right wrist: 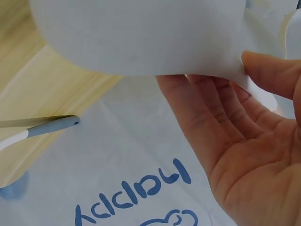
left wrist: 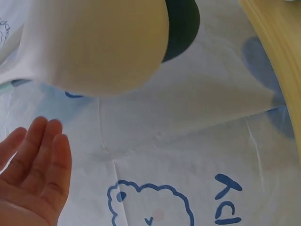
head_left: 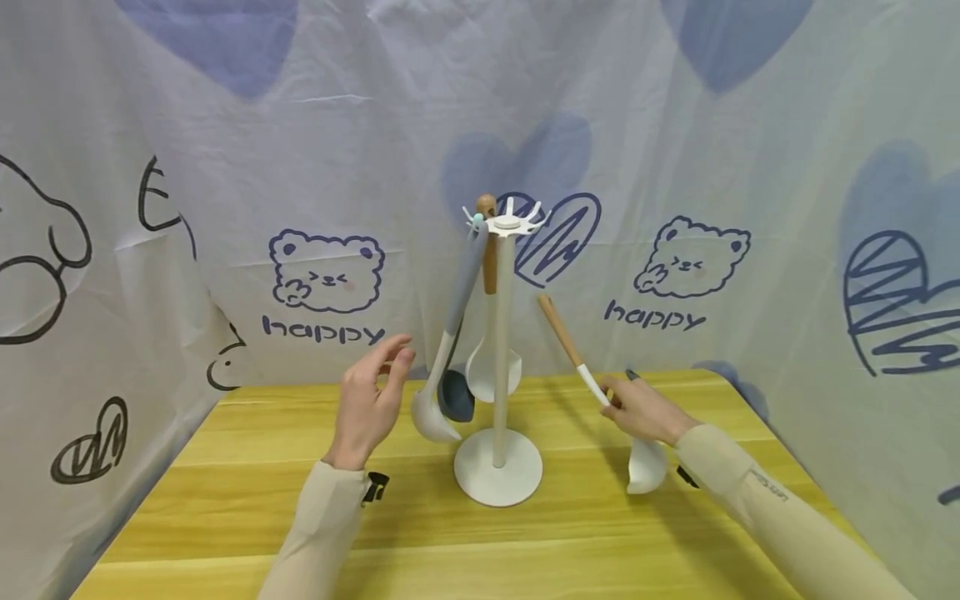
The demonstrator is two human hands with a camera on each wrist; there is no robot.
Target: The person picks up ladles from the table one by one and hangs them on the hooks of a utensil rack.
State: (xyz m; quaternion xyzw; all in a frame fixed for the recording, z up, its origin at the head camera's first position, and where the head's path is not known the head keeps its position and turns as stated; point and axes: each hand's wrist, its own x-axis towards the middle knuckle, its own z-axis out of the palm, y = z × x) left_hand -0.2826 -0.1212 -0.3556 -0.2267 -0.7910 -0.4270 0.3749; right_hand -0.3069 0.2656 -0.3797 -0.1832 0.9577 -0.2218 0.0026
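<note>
Progress: partway, as I judge it. 3 of 5 visible utensils hang up: grey-handled ladle (head_left: 430, 414), dark-bowled utensil (head_left: 456, 398), white-bowled utensil (head_left: 482, 375). 2 are off the hooks: held utensil (head_left: 568, 342), loose utensil (right wrist: 54, 127). If the work is hanging, that's 3 done, 2 left.
Left hand (head_left: 371, 404): holds nothing; fingers loosely bent, thumb apart from them. Raised over the table (head_left: 420, 542), gap to the ladle visible.
Grey-handled ladle: hung, bowl down, just right of the left hand, nearest thing to it.
Dark-bowled utensil: right of the left hand, partly behind the ladle; contact between those 2 can't be told, handle mostly hidden.
White-bowled utensil: hung by its wooden handle, between the hands, bowl partly behind the post.
Stand (head_left: 500, 425): upright between the 2 hands, round base on the table, several hooks on the right-hand side bare.
Held utensil: in the right hand, tilted; wooden handle slants up and left from the fingers, tip clear of the hooks. White head below the hand; table contact can't be told.
Right hand (head_left: 647, 410): pinches the held utensil's white part, thumb against fingers. Well apart from the left hand.
Loose utensil: just beyond the right hand, seems to lie on the table, grey handle end showing; head end not clear.
</note>
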